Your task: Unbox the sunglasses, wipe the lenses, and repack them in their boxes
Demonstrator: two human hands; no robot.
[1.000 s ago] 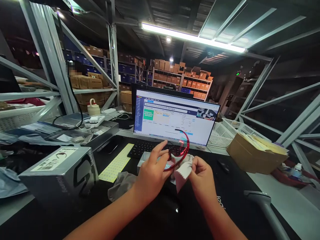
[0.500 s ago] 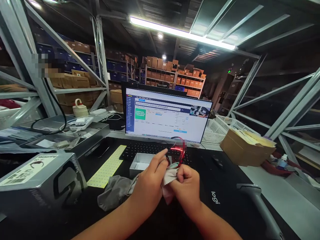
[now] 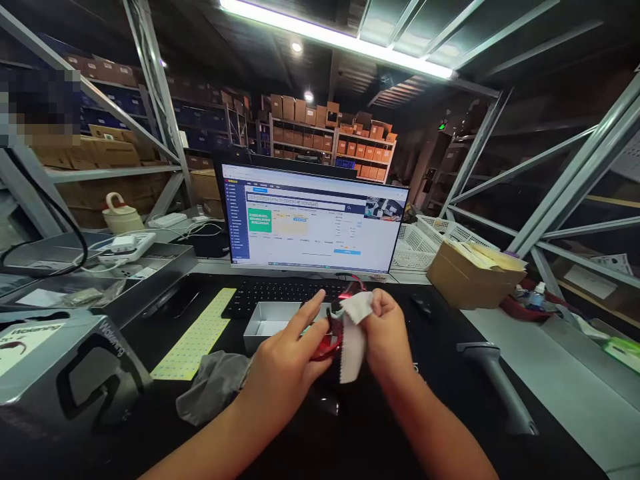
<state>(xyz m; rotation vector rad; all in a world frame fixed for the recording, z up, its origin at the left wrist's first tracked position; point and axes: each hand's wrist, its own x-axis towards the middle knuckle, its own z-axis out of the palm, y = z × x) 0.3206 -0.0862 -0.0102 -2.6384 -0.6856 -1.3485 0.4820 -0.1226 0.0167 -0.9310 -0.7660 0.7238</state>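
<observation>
My left hand (image 3: 285, 363) grips a pair of red glasses (image 3: 327, 343) over the black desk mat (image 3: 345, 433). My right hand (image 3: 387, 337) pinches a small white cleaning cloth (image 3: 354, 333) against the glasses' frame. Both hands are closed on what they hold, just in front of the keyboard (image 3: 280, 293). A small open grey box (image 3: 265, 320) lies right behind my left hand. A crumpled grey pouch (image 3: 213, 390) rests on the mat to the left of my left wrist.
A lit monitor (image 3: 315, 220) stands behind the keyboard. A grey product box (image 3: 65, 373) sits at the near left, with a yellow sticker sheet (image 3: 197, 333) beside it and a metal tray (image 3: 100, 273) behind. A barcode scanner (image 3: 493, 380), a cardboard box (image 3: 473, 273) and white baskets (image 3: 435, 240) are at the right.
The view has swung rightward, shifting everything left in frame. The glasses came down from in front of the screen to the mat, and my right hand moved the cloth up along the frame.
</observation>
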